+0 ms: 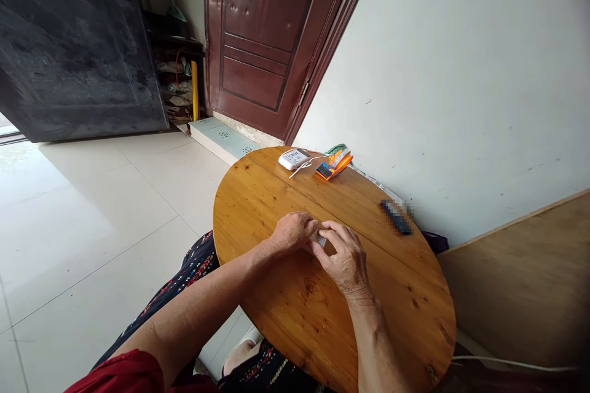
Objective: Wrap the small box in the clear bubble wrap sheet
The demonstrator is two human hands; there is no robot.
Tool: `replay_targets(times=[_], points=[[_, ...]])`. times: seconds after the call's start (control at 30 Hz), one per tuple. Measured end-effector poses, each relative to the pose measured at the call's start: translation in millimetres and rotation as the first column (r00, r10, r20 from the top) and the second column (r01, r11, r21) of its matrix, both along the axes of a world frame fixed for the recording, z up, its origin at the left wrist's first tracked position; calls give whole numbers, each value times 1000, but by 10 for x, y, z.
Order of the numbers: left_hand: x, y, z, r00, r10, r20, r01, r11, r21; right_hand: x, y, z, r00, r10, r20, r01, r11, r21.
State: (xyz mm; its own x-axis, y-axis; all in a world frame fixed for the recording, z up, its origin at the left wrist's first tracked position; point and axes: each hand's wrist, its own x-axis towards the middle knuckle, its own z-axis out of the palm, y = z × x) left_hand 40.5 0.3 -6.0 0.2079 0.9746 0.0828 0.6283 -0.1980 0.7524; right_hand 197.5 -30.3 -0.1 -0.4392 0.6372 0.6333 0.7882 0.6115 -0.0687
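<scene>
Both my hands meet over the middle of the round wooden table [281, 196]. Between them is a small, clear or whitish object [319, 239], mostly covered by fingers, so its kind does not show. My left hand [295, 230] is curled over it from the left, fingers bent and pressed together. From the right, my right hand [345, 253] pinches its edge with thumb and fingertips. The object appears to be at or just above the tabletop.
Towards the table's far edge lie a white device with a cord [294, 158] and an orange holder with blue parts [334, 166]. A dark, blurred-out oblong item [396, 217] lies at the right. A white wall [442, 73] and a brown door [262, 31] stand beyond.
</scene>
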Motion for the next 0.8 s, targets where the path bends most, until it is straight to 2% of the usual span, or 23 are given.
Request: replay_targets(times=[0.2,0.47,0.8], points=[[3,-21,13,999,21,31,-22,1000,6,-1,1,1,1000,-3,-3,3,1000,10],[-55,-29,-69,990,-15,139,8,999,52,7,6,-16,999,12,-47,-12,1000,-4],[-34,-40,-78,994,-17,111,9,998,68,-20,-13,-11,1000,-26,5,26,997,69]])
